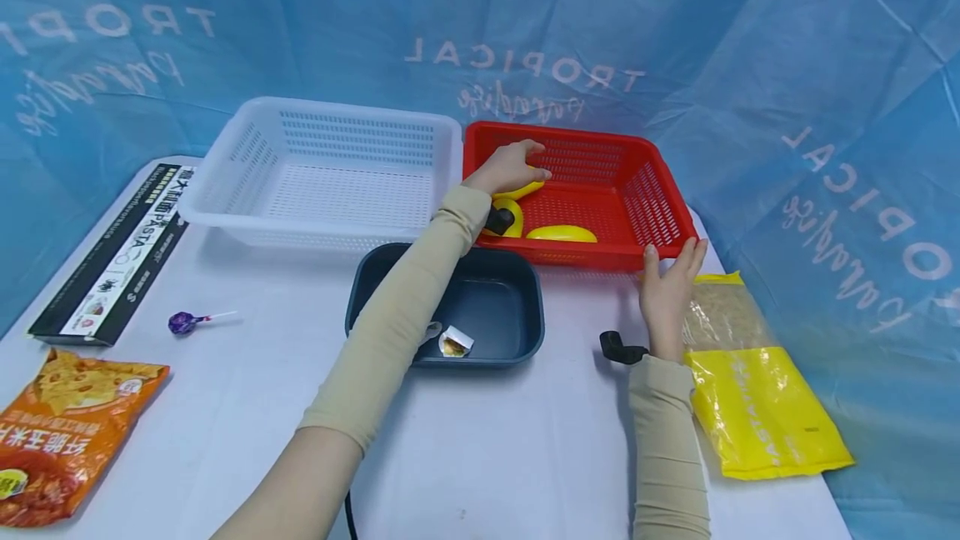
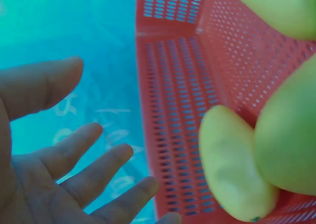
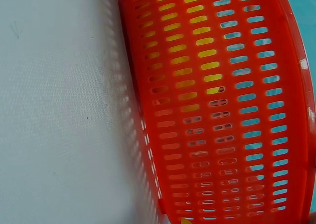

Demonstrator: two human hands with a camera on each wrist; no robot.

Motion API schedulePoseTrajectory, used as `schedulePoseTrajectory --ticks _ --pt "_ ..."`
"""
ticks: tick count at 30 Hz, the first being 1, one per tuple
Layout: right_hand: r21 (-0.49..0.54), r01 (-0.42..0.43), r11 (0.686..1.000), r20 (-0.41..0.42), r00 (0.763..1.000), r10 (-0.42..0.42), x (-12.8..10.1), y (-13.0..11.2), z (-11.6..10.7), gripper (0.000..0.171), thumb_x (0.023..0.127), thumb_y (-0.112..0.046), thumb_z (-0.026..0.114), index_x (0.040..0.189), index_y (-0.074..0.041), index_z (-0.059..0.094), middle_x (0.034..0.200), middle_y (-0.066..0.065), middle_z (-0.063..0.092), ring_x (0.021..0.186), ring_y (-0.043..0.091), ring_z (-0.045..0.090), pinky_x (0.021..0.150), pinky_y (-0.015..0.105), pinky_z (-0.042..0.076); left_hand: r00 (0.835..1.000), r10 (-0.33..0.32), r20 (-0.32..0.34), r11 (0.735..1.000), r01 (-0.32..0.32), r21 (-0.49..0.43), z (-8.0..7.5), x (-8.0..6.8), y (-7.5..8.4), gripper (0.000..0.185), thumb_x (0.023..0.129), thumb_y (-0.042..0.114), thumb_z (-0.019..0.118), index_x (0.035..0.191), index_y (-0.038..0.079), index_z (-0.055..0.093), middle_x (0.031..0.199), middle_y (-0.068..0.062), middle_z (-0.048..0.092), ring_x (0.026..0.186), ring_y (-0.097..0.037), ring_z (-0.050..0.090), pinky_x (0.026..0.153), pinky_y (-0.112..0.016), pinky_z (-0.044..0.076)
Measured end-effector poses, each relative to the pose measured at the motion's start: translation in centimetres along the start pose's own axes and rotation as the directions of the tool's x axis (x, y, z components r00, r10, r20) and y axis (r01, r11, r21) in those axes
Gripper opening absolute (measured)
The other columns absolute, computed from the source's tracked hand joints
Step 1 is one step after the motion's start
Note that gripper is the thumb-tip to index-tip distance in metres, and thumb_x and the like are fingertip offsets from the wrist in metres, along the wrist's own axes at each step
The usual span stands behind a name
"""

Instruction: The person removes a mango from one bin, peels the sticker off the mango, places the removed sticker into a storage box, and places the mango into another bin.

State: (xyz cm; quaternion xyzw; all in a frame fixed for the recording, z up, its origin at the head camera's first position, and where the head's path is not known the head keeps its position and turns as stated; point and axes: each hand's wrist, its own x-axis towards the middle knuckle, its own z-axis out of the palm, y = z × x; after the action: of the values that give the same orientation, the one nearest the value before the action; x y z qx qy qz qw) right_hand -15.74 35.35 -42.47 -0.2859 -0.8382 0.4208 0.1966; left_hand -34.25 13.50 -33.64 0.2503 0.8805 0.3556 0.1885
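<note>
My left hand (image 1: 512,167) is over the left part of the red basket (image 1: 637,261), its fingers spread and holding nothing. In the left wrist view, the left hand (image 2: 74,179) has thumb and fingers apart, beside smooth yellow oval fruits, one of them an elongated fruit (image 2: 234,165). In the head view, a yellow fruit (image 1: 562,233) lies along the basket's front wall and another yellow fruit (image 1: 528,189) sits below the left hand. At the basket's front right corner, my right hand (image 1: 667,294) has its extended fingertips at the rim. The basket's slotted wall (image 3: 237,110) fills much of the right wrist view.
A white basket (image 1: 352,230) stands left of the red one. In front is a dark bin (image 1: 498,315) holding a small wrapped item (image 1: 455,342). A pasta box (image 1: 120,257), lollipop (image 1: 182,323) and orange snack bag (image 1: 75,415) lie left; a yellow pasta bag (image 1: 757,407) lies right.
</note>
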Motion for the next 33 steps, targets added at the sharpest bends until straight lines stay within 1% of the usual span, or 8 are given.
schedulePoseTrajectory --ticks 2,7,13,18,23,28,30,33 --pt "0.001 0.001 1.000 0.006 1.000 -0.001 0.1 0.0 0.2 0.077 0.100 -0.045 0.041 0.157 -0.015 -0.001 0.164 0.000 -0.012 0.153 0.023 0.001 0.121 0.048 0.018 1.000 0.022 -0.010 1.000 -0.022 0.014 -0.1 -0.4 0.3 0.065 0.097 0.032 0.057 0.153 0.014 0.029 0.157 -0.007 0.033 0.142 -0.022 0.036 0.115 -0.036 0.036" --pt "-0.002 -0.016 1.000 0.026 1.000 0.016 0.1 -0.2 0.5 0.078 0.100 -0.047 0.040 0.157 -0.017 -0.003 0.164 -0.001 -0.013 0.153 0.022 -0.002 0.121 0.048 0.018 0.998 0.041 -0.037 0.998 -0.039 0.048 -0.6 -1.4 0.6 0.067 0.095 0.034 0.059 0.153 0.017 0.029 0.157 -0.003 0.034 0.142 -0.019 0.036 0.114 -0.034 0.037" --pt "-0.010 -0.004 1.000 0.031 1.000 0.004 0.3 -0.2 0.5 0.077 0.100 -0.047 0.040 0.156 -0.017 -0.004 0.164 -0.001 -0.014 0.153 0.022 -0.004 0.121 0.047 0.019 0.993 0.074 -0.087 0.996 -0.069 0.065 -0.5 -3.6 0.7 0.067 0.094 0.035 0.061 0.152 0.019 0.031 0.155 -0.001 0.036 0.138 -0.019 0.040 0.112 -0.036 0.040" --pt "-0.017 -0.019 1.000 0.027 0.999 0.020 0.6 -0.3 0.5 0.077 0.099 -0.048 0.040 0.156 -0.020 -0.005 0.164 -0.004 -0.015 0.153 0.021 -0.004 0.120 0.046 0.021 0.989 0.089 -0.118 0.993 -0.078 0.088 -0.6 -4.9 0.7 0.067 0.093 0.036 0.062 0.151 0.021 0.033 0.154 -0.002 0.038 0.136 -0.020 0.041 0.110 -0.037 0.042" --pt "-0.021 -0.030 0.999 0.040 0.999 0.031 0.8 -0.1 0.6 0.078 0.099 -0.048 0.040 0.156 -0.021 -0.005 0.164 -0.005 -0.015 0.152 0.022 -0.011 0.121 0.048 0.017 0.985 0.089 -0.149 0.987 -0.068 0.143 -0.6 -6.5 0.3 0.065 0.092 0.037 0.063 0.150 0.020 0.036 0.152 -0.003 0.040 0.135 -0.021 0.042 0.109 -0.038 0.043" --pt "-0.064 0.010 0.998 0.053 0.999 -0.007 1.1 0.2 0.1 0.078 0.099 -0.044 0.043 0.157 -0.014 -0.002 0.165 0.003 -0.011 0.151 0.031 -0.014 0.119 0.058 0.015 0.977 0.098 -0.191 0.972 -0.053 0.229 -0.5 -8.1 -0.1 0.063 0.092 0.037 0.064 0.147 0.017 0.041 0.148 -0.004 0.045 0.130 -0.022 0.046 0.109 -0.039 0.043" --pt "-0.087 0.034 0.996 0.059 0.998 -0.029 1.4 0.2 -0.3 0.078 0.100 -0.042 0.043 0.157 -0.011 0.000 0.164 0.008 -0.010 0.150 0.035 -0.014 0.118 0.061 0.015 0.971 0.108 -0.213 0.965 -0.051 0.257 -0.5 -8.7 -0.1 0.062 0.092 0.036 0.064 0.146 0.016 0.042 0.147 -0.004 0.047 0.126 -0.022 0.048 0.108 -0.039 0.043" --pt "-0.112 0.049 0.993 0.081 0.996 -0.040 1.8 0.1 -0.7 0.078 0.100 -0.042 0.043 0.156 -0.008 0.000 0.164 0.011 -0.011 0.149 0.038 -0.016 0.116 0.064 0.014 0.962 0.126 -0.241 0.949 -0.046 0.312 -0.5 -9.6 -0.2 0.060 0.091 0.036 0.064 0.144 0.015 0.044 0.144 -0.004 0.050 0.121 -0.022 0.051 0.106 -0.039 0.044"
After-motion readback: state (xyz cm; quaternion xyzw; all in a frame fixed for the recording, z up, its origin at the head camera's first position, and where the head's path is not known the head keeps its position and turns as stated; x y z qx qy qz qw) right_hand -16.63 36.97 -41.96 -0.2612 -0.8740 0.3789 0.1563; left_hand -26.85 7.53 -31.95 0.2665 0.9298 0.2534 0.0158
